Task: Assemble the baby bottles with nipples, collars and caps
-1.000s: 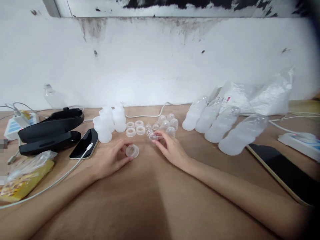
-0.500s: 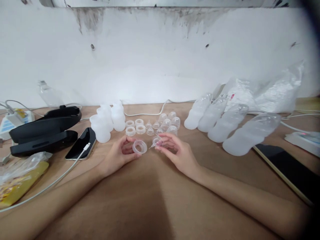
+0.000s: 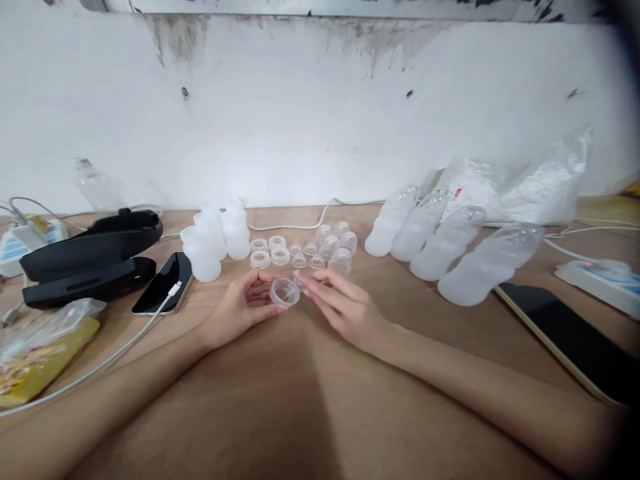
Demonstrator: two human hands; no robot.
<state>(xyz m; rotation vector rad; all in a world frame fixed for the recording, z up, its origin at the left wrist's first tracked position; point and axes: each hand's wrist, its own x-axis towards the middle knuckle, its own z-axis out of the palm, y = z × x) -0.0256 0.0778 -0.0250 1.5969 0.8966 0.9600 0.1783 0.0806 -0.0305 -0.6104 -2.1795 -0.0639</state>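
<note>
My left hand (image 3: 250,303) grips a clear ring (image 3: 285,293) between thumb and fingers, its opening tilted up. The fingers of my right hand (image 3: 345,303) pinch a small clear nipple (image 3: 298,283) at the ring's right edge; its narrow end reaches into the opening. Beyond my hands lie several loose rings (image 3: 260,259), several clear nipples (image 3: 316,261) and several transparent domed caps (image 3: 341,259). How far the nipple sits inside the ring is hard to tell.
White bottles (image 3: 205,260) stand at left behind a phone (image 3: 164,283) and a black case (image 3: 90,260). Capped bottles (image 3: 470,270) lean at right, beside a large dark device (image 3: 560,340). A snack bag (image 3: 45,353) lies at far left.
My right hand has moved left and turned over, carrying the nipple from beside the ring to its opening. My left hand has shifted slightly right with the ring.
</note>
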